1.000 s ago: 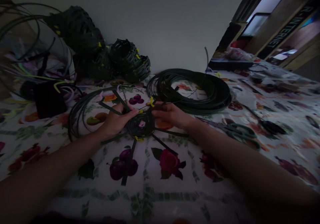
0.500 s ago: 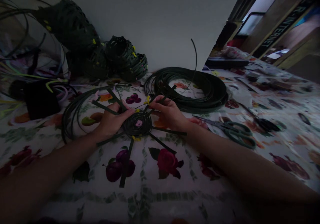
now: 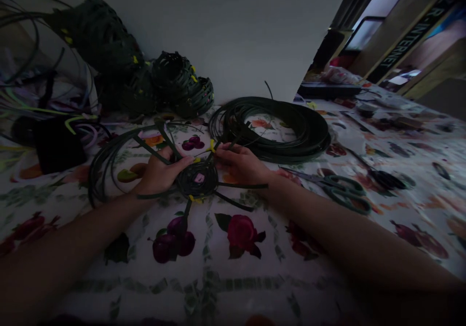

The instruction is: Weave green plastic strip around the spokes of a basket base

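A small round woven disc (image 3: pixel 198 179) of dark green strips lies on the flowered cloth (image 3: pixel 225 272), with flat spokes sticking out all round and yellow ties on some. My left hand (image 3: pixel 158 173) grips the disc's left edge, fingers curled over the spokes. My right hand (image 3: pixel 240 163) rests at the disc's right edge and pinches a thin dark strip that runs back toward the big coil (image 3: pixel 271 129).
Finished dark woven baskets (image 3: pixel 174 85) are piled against the wall at the back left. A loose coil (image 3: pixel 109 163) lies left of my hand. Green-handled scissors (image 3: pixel 337 187) and a dark tool (image 3: pixel 386 180) lie to the right. Clutter fills the far right.
The strip's free end, which stood high over the big coil, has dropped low. My right hand moved slightly left and down against the disc. The spokes shifted a little.
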`<move>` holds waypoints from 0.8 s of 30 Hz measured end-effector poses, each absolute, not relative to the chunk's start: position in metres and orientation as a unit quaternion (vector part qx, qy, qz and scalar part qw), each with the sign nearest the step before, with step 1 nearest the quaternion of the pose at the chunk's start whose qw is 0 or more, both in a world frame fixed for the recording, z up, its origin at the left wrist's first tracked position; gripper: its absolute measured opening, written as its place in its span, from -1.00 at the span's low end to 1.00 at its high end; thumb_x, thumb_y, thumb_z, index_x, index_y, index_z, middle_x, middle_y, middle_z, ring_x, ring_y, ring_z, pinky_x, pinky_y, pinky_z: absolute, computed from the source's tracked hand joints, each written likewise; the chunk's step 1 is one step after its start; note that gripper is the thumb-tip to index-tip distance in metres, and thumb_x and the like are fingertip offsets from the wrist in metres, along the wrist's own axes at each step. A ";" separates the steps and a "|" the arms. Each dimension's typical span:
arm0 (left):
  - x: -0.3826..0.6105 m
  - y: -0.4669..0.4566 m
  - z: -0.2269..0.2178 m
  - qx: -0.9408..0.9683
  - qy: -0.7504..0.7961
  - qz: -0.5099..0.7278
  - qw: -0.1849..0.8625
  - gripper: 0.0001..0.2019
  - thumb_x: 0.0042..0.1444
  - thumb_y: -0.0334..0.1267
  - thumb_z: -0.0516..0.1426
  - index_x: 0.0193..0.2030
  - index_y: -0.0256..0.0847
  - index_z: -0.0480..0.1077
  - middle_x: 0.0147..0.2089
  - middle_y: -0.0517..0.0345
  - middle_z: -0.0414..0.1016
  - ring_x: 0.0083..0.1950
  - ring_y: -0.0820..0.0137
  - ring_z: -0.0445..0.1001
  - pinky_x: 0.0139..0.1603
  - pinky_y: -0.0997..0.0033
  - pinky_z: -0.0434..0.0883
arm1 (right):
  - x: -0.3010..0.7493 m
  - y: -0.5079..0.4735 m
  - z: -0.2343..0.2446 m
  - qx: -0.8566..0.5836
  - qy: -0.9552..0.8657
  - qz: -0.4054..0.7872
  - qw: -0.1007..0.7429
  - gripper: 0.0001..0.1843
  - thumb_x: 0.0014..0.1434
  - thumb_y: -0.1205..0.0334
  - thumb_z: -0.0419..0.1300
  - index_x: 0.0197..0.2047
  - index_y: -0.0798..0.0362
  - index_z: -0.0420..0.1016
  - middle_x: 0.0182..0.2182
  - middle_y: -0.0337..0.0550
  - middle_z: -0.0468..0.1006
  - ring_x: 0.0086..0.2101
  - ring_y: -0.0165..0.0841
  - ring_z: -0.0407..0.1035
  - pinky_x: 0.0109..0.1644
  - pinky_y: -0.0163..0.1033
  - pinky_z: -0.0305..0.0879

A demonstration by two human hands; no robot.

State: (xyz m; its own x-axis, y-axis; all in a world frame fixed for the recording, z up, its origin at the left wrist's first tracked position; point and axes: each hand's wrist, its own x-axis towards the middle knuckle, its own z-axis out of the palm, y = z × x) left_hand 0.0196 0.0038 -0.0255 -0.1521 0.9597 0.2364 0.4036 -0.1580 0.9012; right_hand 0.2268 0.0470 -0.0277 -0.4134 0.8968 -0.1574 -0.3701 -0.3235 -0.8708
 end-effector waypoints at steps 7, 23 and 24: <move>0.018 0.009 -0.024 0.500 0.565 0.544 0.367 -0.71 -0.14 -0.05 0.39 -0.47 -0.17 0.44 -0.42 0.19 0.46 -0.35 0.36 0.43 -0.28 0.35 0.39 | 0.249 0.054 -0.002 -0.432 -0.683 0.413 0.419 -0.49 0.20 -0.13 0.20 -0.60 0.09 0.42 -0.72 -0.24 0.31 -0.66 -0.47 0.16 -0.53 -0.28 0.08; 0.018 0.007 -0.017 0.562 0.599 0.496 0.282 -0.78 -0.04 -0.13 0.30 -0.51 -0.15 0.37 -0.47 0.22 0.42 -0.38 0.34 0.43 -0.36 0.36 0.36 | 0.260 0.055 -0.002 -0.346 -0.899 0.048 0.264 -0.84 0.27 0.23 0.08 -0.19 0.12 0.41 -0.34 -0.07 0.48 -0.40 -0.34 0.33 -0.33 -0.28 0.14; 0.018 0.007 -0.017 0.567 0.603 0.490 0.274 -0.78 -0.04 -0.12 0.29 -0.51 -0.15 0.37 -0.47 0.22 0.42 -0.37 0.34 0.44 -0.36 0.36 0.36 | 0.259 0.055 -0.003 -0.344 -0.898 0.053 0.270 -0.86 0.26 0.24 0.09 -0.20 0.13 0.41 -0.36 -0.08 0.48 -0.41 -0.35 0.33 -0.33 -0.29 0.14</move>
State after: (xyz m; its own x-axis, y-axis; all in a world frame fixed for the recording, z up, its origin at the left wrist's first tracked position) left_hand 0.0175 0.0069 -0.0170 -0.2069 0.9520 0.2254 0.4147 -0.1233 0.9016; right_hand 0.2588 0.0547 -0.0031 -0.6184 0.6459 0.4477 0.5885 0.7581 -0.2808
